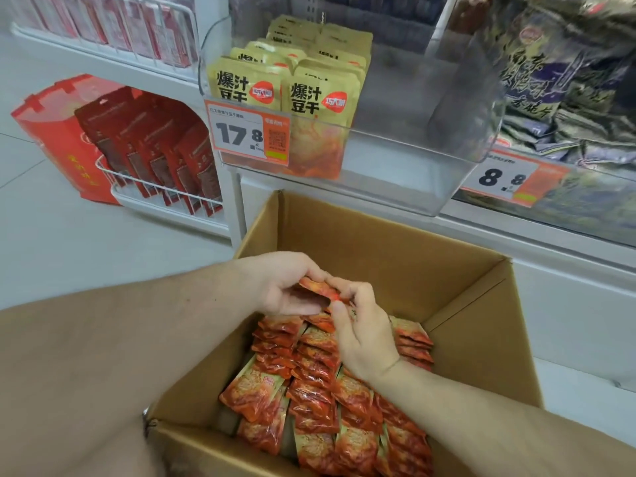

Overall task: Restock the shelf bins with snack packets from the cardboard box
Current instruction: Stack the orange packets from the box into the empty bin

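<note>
An open cardboard box (395,242) stands below the shelf, holding several rows of small orange-red snack packets (309,383). Above them, my left hand (278,287) and my right hand (364,335) both pinch the same small stack of packets (318,287), held over the box's far half. The clear shelf bin (413,156) above holds yellow-and-red packets (285,87) in two rows on its left side; its right side is bare.
An orange price tag reading 17.8 (247,132) hangs on the bin's front. To the right, a bin of dark purple bags (564,80) has an 8.8 tag (506,177). Red pouches in a wire rack (158,153) and a red carton (58,132) stand left.
</note>
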{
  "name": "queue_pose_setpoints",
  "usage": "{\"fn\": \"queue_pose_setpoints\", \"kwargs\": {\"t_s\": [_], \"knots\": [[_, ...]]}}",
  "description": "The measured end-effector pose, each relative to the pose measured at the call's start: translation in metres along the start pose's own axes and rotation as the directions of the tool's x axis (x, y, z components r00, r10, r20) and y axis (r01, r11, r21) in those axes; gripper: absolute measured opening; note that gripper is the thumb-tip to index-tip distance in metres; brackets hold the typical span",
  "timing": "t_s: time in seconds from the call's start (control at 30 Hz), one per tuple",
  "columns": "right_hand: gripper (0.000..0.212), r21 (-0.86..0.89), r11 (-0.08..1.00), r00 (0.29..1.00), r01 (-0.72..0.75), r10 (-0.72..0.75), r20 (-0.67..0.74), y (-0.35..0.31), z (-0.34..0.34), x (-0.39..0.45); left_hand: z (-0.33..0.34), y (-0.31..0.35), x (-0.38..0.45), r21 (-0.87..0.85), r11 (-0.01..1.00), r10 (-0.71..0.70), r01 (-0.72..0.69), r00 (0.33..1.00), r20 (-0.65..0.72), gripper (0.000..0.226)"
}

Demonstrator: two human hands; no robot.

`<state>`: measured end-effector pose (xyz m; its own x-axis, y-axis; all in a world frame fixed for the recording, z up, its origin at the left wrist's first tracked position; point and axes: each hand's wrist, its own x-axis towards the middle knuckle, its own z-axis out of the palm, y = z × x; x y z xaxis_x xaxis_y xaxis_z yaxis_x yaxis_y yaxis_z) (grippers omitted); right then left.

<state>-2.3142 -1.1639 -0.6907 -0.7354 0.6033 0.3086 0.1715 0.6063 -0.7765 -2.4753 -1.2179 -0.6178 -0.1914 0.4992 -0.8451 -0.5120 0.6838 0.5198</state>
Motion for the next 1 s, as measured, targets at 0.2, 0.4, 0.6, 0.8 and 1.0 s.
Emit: {"fn": "queue_pose_setpoints", "kwargs": {"t_s": [0.2, 0.4, 0.6, 0.8, 1.0], "knots": [[0.017, -0.328, 0.663, 0.731, -0.673, 0.663, -0.159, 0.087, -0.016, 0.006, 0.012, -0.011, 0.006, 0.254, 0.952, 0.192, -0.172, 0.98, -0.058, 0.034], [0.057, -0.525, 0.26, 0.424, -0.811, 0.878, -0.22, 0.163, -0.035, -0.004, 0.011, -0.013, 0.01, 0.356, 0.918, 0.2, -0.174, 0.979, -0.037, 0.032], [0.068, -0.575, 0.151, 0.335, -0.804, 0.914, -0.228, 0.188, -0.019, 0.009, -0.002, -0.009, 0.023, 0.445, 0.885, 0.193, -0.135, 0.977, -0.088, 0.03], [0.075, -0.502, 0.069, 0.242, -0.862, 0.926, -0.289, 0.181, -0.02, 0.019, -0.01, -0.01, 0.024, 0.458, 0.879, 0.197, -0.136, 0.977, -0.088, 0.036], [0.082, 0.002, 0.071, 0.069, -0.997, 0.977, -0.204, 0.139, -0.033, 0.035, -0.013, -0.017, 0.006, 0.359, 0.92, 0.2, -0.16, 0.977, -0.079, 0.029]]}}
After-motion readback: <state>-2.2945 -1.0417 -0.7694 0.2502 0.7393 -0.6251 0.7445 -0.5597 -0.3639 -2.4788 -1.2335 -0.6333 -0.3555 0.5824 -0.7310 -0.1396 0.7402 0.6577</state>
